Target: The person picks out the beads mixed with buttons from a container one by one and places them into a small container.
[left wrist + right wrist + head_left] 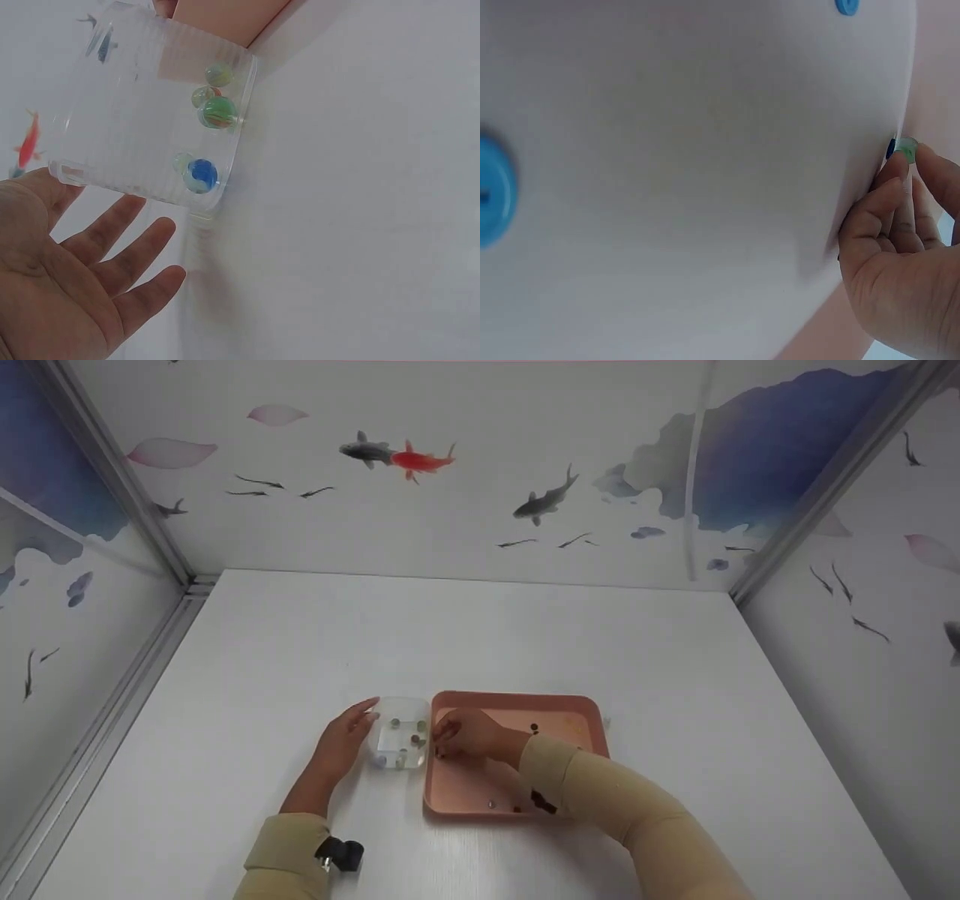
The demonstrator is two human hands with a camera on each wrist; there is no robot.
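Observation:
A clear plastic container (397, 705) stands left of the tray and holds several glass marbles, among them a green marble (218, 112) and a blue and white marble (201, 175). My left hand (339, 744) is at the container's left side, fingers spread and loosely straight, fingertips right at its wall. At the left end of the pinkish tray (465, 791), my right hand (471, 733) pinches a greenish glass marble (907, 148) between thumb and index finger. The other fingers of that hand are curled, and a dark blue piece shows just beside the marble.
Blue buttons (493, 191) lie on the tray floor in the right wrist view. In the head view, small dark pieces (534, 727) and a glassy ball (492, 804) are spread in the tray. The white table (465, 637) is bounded by printed panels on three sides.

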